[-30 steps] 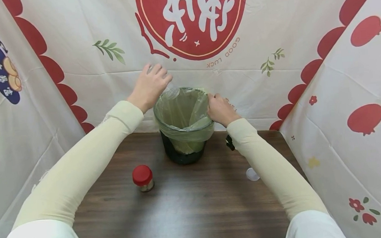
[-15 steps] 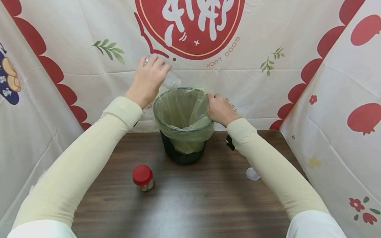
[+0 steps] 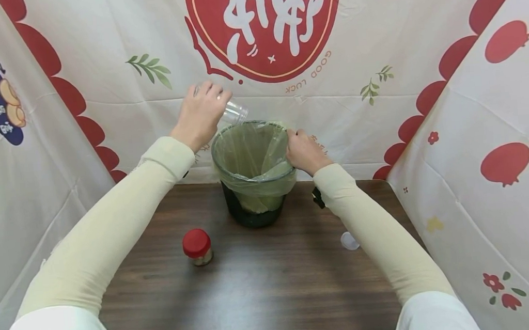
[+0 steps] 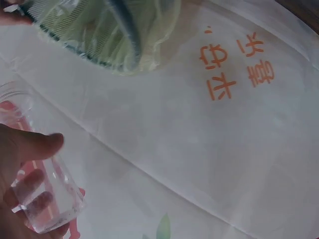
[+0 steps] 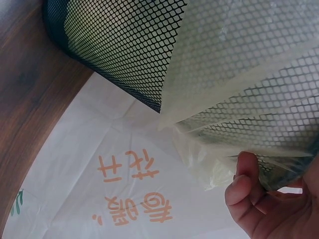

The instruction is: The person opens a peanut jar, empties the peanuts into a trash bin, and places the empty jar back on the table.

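1. Since a second ago, the left hand (image 3: 200, 115) and its clear plastic jar (image 3: 234, 113) have risen from the bin's rim; the right hand (image 3: 307, 151) stays put.
2. The dark-brown wood-grain tabletop (image 3: 265, 289) meets a white, red-printed cloth (image 3: 110, 47) at its far edge; the sleeves hide parts of its sides.
3. A dark mesh bin (image 3: 255, 219) with a pale-green plastic liner (image 3: 266, 186) stands upright by the middle of that far edge. Its floor, and anything on it, is hidden.
4. The hands are apart. The right grips the liner at the rim, probably to steady it; some fingers are out of sight.
5. The left's fingers wrap round the clear jar, tilted mouth-down above the rim, seemingly to face the opening. Whether any residue remains inside is unclear.
6. A squat red-lidded jar (image 3: 198, 245) stands left of the tabletop's centre; its contents are indistinct.
7. A small translucent disc (image 3: 349, 241), perhaps a lid, lies toward the right edge, beside the sleeve.
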`<action>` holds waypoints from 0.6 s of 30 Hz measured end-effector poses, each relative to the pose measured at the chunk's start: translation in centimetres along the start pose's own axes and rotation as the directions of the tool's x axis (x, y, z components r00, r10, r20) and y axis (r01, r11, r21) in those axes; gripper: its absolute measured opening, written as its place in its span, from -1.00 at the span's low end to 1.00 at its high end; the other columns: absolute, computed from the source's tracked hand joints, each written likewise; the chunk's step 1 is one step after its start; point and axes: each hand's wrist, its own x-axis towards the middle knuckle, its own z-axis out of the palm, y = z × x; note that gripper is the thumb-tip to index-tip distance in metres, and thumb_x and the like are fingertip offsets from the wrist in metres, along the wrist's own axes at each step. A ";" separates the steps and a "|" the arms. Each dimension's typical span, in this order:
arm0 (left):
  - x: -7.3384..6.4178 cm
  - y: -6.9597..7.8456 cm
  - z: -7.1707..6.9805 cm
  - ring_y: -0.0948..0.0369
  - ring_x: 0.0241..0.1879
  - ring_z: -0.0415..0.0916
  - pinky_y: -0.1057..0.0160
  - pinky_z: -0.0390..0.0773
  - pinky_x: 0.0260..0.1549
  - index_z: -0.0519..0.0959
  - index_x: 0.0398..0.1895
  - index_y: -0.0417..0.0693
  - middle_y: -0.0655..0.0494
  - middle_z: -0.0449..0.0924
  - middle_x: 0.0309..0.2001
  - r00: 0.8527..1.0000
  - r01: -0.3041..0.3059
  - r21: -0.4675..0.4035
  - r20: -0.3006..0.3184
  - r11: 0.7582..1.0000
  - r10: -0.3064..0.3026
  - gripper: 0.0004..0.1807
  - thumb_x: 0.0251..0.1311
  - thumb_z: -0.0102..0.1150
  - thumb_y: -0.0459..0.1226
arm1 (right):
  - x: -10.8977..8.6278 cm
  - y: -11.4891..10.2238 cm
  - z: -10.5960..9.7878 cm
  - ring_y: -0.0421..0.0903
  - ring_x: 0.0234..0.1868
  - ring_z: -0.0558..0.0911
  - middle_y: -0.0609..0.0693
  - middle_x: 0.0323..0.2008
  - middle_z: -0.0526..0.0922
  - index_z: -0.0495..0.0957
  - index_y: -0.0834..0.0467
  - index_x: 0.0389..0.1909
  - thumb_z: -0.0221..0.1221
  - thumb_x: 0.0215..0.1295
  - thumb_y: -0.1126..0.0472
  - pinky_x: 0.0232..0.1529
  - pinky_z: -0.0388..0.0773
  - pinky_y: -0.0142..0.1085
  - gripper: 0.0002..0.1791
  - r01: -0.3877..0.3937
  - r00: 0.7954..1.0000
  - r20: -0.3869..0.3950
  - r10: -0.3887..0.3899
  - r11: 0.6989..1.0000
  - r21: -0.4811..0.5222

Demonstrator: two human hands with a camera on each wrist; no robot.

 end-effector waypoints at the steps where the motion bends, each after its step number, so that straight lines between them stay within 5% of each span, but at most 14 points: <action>1: -0.1 0.0 0.1 -0.17 0.35 0.47 -0.21 0.50 0.38 0.55 0.35 -0.20 -0.22 0.63 0.28 1.000 -0.008 0.004 0.005 1.000 0.008 -0.52 0.38 0.30 -0.46 | 0.0 0.0 0.0 0.41 0.23 0.63 0.55 0.37 0.42 0.15 0.44 0.63 -0.29 0.67 0.27 0.21 0.65 0.20 -0.38 -0.001 1.000 0.001 0.001 1.000 0.003; 11: -1.0 -0.2 0.5 -0.16 0.35 0.45 -0.22 0.38 0.48 0.56 0.34 -0.18 -0.20 0.63 0.29 0.999 -0.014 -0.008 0.051 1.000 0.014 -0.48 0.31 0.37 -0.50 | 0.1 -0.1 0.1 0.42 0.25 0.62 0.56 0.38 0.41 0.15 0.44 0.63 -0.24 0.67 0.27 0.21 0.65 0.20 -0.39 0.003 1.000 0.011 -0.003 1.000 0.008; 18: -1.2 -0.5 0.4 -0.17 0.34 0.48 -0.21 0.41 0.46 0.59 0.31 -0.21 -0.22 0.64 0.26 1.000 -0.019 0.001 0.011 1.000 0.019 -0.53 0.35 0.30 -0.53 | 0.1 -0.1 -0.1 0.43 0.26 0.60 0.48 0.48 0.34 0.08 0.28 0.71 -0.15 0.70 0.21 -0.05 0.68 0.17 -0.35 -0.067 0.997 0.052 0.065 0.997 0.029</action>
